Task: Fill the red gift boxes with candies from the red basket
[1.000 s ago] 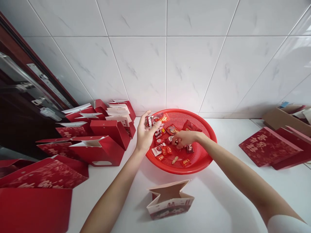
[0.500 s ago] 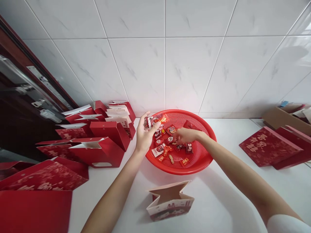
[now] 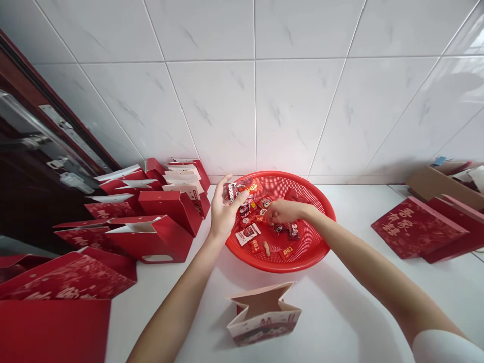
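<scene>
My left hand is at the left rim of a red plastic basket. Its thumb and fingers close on several wrapped candies in red, orange and dotted wrappers. Over the middle of the basket, my right hand has its fingers pinched together at an orange-red wrapped candy. Under and around it lie more candies, among them a white-and-red packet and a dark red one. A peanut in its shell rests near the basket's front. Closer to me, an open paper gift box stands upright.
Several red gift boxes stand in rows on the left, beside a dark door. On the right are two red boxes and a cardboard carton. A tiled wall rises behind the white tabletop.
The fingers of my right hand have gathered an orange-red candy from the pile left of them. My left hand stays in place with its candies. The view has shifted slightly.
</scene>
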